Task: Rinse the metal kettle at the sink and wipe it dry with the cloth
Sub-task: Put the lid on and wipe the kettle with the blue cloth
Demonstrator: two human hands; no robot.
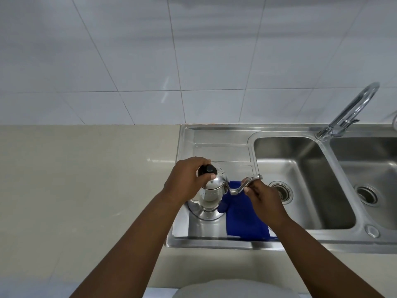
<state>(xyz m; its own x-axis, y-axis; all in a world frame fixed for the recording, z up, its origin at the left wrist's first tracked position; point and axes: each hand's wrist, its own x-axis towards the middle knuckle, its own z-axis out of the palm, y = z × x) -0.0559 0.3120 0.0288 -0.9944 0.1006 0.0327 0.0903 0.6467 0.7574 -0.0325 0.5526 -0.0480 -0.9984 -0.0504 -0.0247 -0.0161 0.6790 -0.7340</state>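
A shiny metal kettle (209, 196) with a long curved spout stands on the steel drainboard (223, 147) left of the sink. My left hand (187, 179) grips its top, fingers around the black lid knob (209, 169). My right hand (261, 195) pinches the thin gooseneck spout (249, 182). A blue cloth (242, 218) lies flat on the drainboard just right of the kettle, partly under my right wrist.
Two steel sink basins lie to the right, the nearer (300, 181) with a drain strainer (281, 192), the farther (369, 179) at the frame edge. A chrome tap (352, 110) arches behind them. Beige counter (86, 179) spreads left; tiled wall behind.
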